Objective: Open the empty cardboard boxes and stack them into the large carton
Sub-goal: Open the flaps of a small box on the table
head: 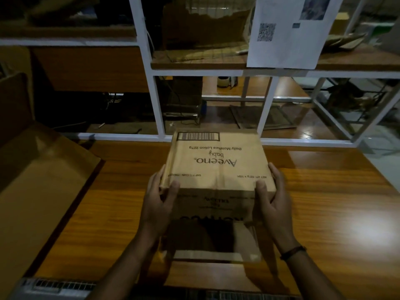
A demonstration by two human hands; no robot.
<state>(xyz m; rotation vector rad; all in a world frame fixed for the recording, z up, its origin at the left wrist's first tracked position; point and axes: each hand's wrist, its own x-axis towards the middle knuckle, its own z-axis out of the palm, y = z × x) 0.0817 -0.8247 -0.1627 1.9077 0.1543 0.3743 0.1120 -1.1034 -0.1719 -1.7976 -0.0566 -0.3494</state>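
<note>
Dim light, detail poor. Brown printed cardboard box (216, 163) at mid-worktop, lettering upside down to the viewer, barcode at its far edge. Left hand (160, 198) and right hand (270, 191) each take a near corner: the grip is closed on the box, thumbs on the top panel, fingers wrapped down the sides. Near end of the box looks open, dark inside, with a pale flap hanging low towards the viewer. Cannot tell whether its underside rests on the worktop or is lifted off it. Large open brown cardboard carton (43, 169) sits at the left edge, well apart from the box, one tall flap standing up.

Risks, as judged: both hands hold the same end, so the far end is unsupported and the box could skew or fold back flat in transit. The loose near flap may snag the carton's rim or raised flap on entry. Poor light makes alignment harder.

Surface: glossy orange-brown wooden worktop (324, 202), glare patch at right. Behind it, a white metal shelf frame (160, 118) holding flattened cardboard; a white paper sheet with a QR code (287, 31) hangs from an upper shelf.
</note>
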